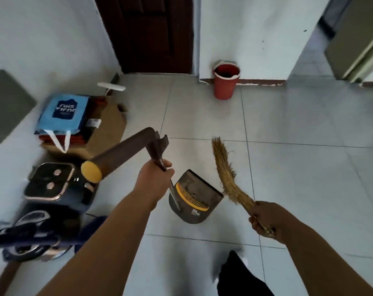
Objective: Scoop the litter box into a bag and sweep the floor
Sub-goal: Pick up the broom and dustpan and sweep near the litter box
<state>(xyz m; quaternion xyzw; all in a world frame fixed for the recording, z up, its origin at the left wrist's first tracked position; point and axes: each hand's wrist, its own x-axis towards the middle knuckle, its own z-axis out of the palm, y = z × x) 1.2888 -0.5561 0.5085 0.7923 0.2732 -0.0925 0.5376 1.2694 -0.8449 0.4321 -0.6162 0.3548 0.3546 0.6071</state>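
Note:
My left hand (154, 178) is shut on the long brown handle of a grey dustpan (195, 198), whose pan with a yellow comb strip hangs just above the pale tiled floor (309, 167). Right of the pan, my right hand (266, 218) is shut on the short handle of a straw broom (226, 171). The broom's bristles point up and away, close to the pan's open edge without touching the floor. No litter box or bag is identifiable in view.
A red bucket (225, 81) stands by the far wall next to a dark door (151, 33). At the left are a cardboard box (108, 129) with a blue tote (63, 114), a dark appliance (48, 184) and a scooter-like object (33, 238). A doorway (322, 43) opens at the right.

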